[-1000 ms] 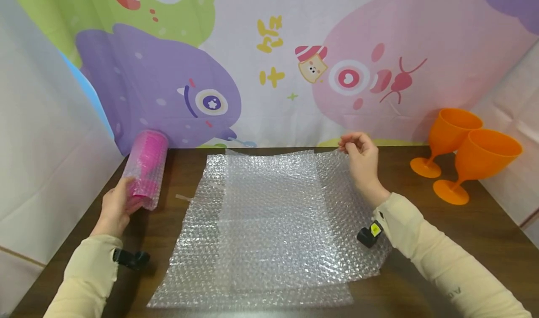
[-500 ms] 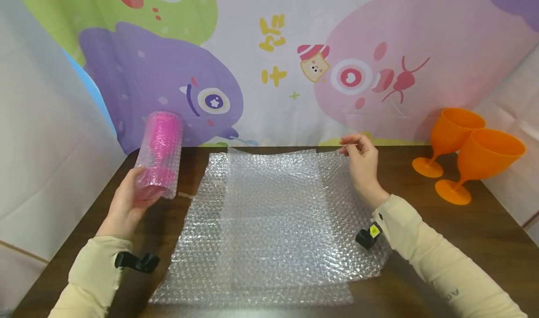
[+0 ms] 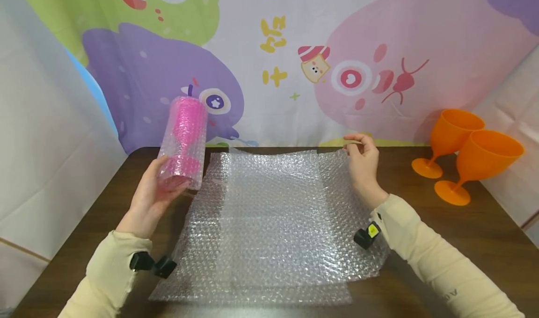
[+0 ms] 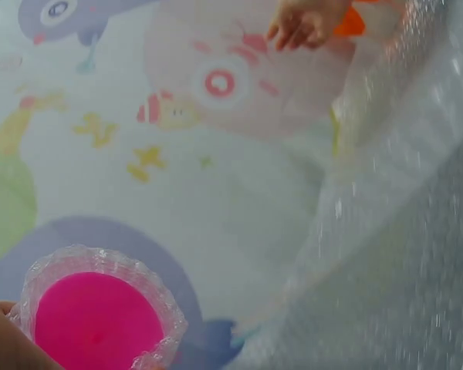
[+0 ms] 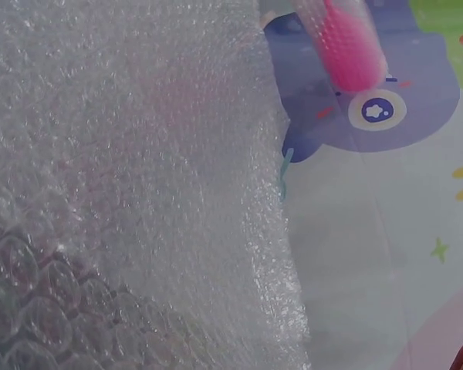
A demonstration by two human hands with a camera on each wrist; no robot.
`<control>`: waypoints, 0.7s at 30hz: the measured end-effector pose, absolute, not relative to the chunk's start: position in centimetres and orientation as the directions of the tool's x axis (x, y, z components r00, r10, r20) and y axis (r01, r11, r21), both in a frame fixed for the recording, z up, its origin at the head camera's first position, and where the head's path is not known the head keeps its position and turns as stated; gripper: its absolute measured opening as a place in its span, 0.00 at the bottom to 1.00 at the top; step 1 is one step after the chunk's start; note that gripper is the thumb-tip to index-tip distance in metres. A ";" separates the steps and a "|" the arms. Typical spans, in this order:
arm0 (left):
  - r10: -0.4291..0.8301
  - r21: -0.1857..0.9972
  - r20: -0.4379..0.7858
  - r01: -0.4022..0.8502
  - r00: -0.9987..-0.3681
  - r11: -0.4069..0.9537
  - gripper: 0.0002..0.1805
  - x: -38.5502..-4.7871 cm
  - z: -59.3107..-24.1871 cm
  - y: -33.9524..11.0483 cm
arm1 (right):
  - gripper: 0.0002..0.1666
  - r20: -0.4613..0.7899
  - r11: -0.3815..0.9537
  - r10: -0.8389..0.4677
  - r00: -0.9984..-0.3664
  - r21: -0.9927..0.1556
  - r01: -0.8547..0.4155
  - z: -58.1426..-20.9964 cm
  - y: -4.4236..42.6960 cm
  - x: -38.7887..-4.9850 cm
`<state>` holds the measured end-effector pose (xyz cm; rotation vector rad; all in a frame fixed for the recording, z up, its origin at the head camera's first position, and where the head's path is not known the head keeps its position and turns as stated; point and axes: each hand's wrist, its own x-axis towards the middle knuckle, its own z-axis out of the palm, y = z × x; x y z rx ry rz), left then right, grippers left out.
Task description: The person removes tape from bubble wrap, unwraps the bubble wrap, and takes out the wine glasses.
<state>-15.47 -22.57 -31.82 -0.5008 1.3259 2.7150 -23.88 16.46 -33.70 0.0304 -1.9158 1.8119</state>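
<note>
My left hand (image 3: 149, 194) holds a pink goblet (image 3: 187, 126) wrapped in clear bubble wrap, raised above the table at the left. Its round pink base (image 4: 96, 324) faces the left wrist camera, the wrap forming a collar around it. Flat on the table lie overlapping sheets of bubble wrap (image 3: 273, 215). At their far right corner is my right hand (image 3: 363, 161), fingers loosely bent. The left wrist view shows this right hand (image 4: 312, 21) with nothing between its fingers, apart from the sheet. Bubble wrap (image 5: 139, 154) fills much of the right wrist view.
Two orange goblets (image 3: 484, 159) stand upright at the right of the dark wooden table (image 3: 404, 280). A cartoon-printed cloth (image 3: 269, 112) hangs behind the table's back edge. White panels (image 3: 42, 145) stand at both sides.
My left hand has lifted the wrapped pink goblet off the left side of the table and carried it up and right. The right hand stays nearly in place, its fingers slightly looser.
</note>
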 end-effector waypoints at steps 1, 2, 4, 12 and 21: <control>-0.064 0.753 -0.315 -0.209 -0.947 -0.624 0.13 -15.5 -31.7 -22.2 | 0.13 0.370 0.112 0.315 -0.874 -0.929 -0.352 -33.7 16.4 -23.9; -0.057 0.754 -0.305 -0.205 -0.951 -0.624 0.13 -15.5 -31.5 -21.7 | 0.12 0.372 0.106 0.313 -0.874 -0.928 -0.357 -33.8 16.4 -23.8; -0.040 0.751 -0.281 -0.194 -0.959 -0.631 0.14 -15.5 -31.2 -20.9 | 0.12 0.375 0.094 0.308 -0.874 -0.927 -0.364 -33.8 16.3 -23.8; -0.007 0.780 -0.236 -0.185 -0.972 -0.598 0.10 -15.6 -30.4 -17.6 | 0.12 0.373 0.102 0.306 -0.876 -0.928 -0.360 -33.6 16.2 -23.6; 0.028 0.829 -0.248 -0.227 -0.968 -0.510 0.12 -16.0 -29.7 -14.2 | 0.12 0.341 0.073 0.277 -0.898 -0.940 -0.334 -33.4 16.1 -23.4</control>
